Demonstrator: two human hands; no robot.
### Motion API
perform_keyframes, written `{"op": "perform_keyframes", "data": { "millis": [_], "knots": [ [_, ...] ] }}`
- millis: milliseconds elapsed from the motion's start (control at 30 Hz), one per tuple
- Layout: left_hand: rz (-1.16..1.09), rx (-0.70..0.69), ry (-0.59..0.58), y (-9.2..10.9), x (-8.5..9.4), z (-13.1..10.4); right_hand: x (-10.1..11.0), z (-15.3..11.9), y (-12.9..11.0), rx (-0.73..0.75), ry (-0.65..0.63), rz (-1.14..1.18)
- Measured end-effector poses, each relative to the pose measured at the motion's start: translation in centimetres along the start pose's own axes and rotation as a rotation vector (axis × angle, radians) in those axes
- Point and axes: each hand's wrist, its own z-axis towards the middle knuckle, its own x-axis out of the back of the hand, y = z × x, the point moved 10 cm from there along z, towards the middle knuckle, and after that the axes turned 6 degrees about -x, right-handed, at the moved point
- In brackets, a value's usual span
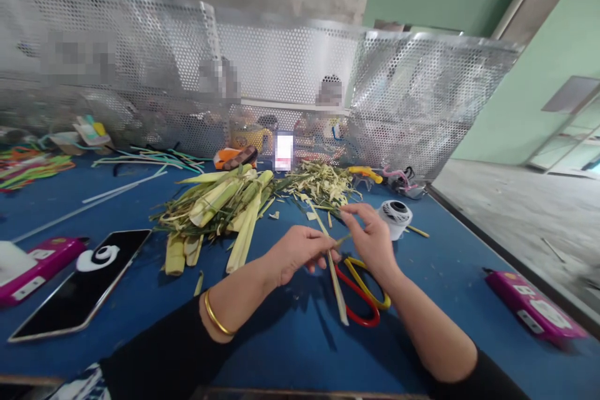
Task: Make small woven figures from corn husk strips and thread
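The stalk [339, 297] slants just left of the scissors [377, 312], over the worktop [281, 350]. My left hand [300, 254] pinches its middle; my right hand [372, 237] is half curled, its hold I cannot tell. I judge the stalk light, fibrous, easily split; better grip mid-length.

two hands [296, 254], one bangle [216, 317], seemingly two magenta boxes [534, 305]

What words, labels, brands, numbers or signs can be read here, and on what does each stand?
"B": on the right-hand magenta box; its other markings are too blurred to read.
Left-hand magenta box: pale labels, too blurred to read.
Bright white panel near the perforated screen: blurred, nothing readable.
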Motion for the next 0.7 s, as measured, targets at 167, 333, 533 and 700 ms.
{"op": "perform_keyframes", "data": {
  "millis": [167, 333, 533, 700],
  "knots": [
    [-0.192, 0.028, 0.088, -0.3, 1.1, 0.5, 0.5, 0.7, 4.6, -0.387, 0.005, 0.201],
    [-0.14, -0.002, 0.072, -0.4, 0.9, 0.5, -5.5, -2.4, 6.5, -0.754, -0.401, 0.6],
    [-0.021, 0.0, 0.056, -0.8, 0.2, 0.5, -5.7, -2.3, 5.9, -0.631, -0.372, 0.607],
    [-0.062, 0.04, 0.118, -1.2, 0.6, 0.4, -3.8, -1.0, 5.4, -0.458, -0.217, 0.38]
  ]
}}
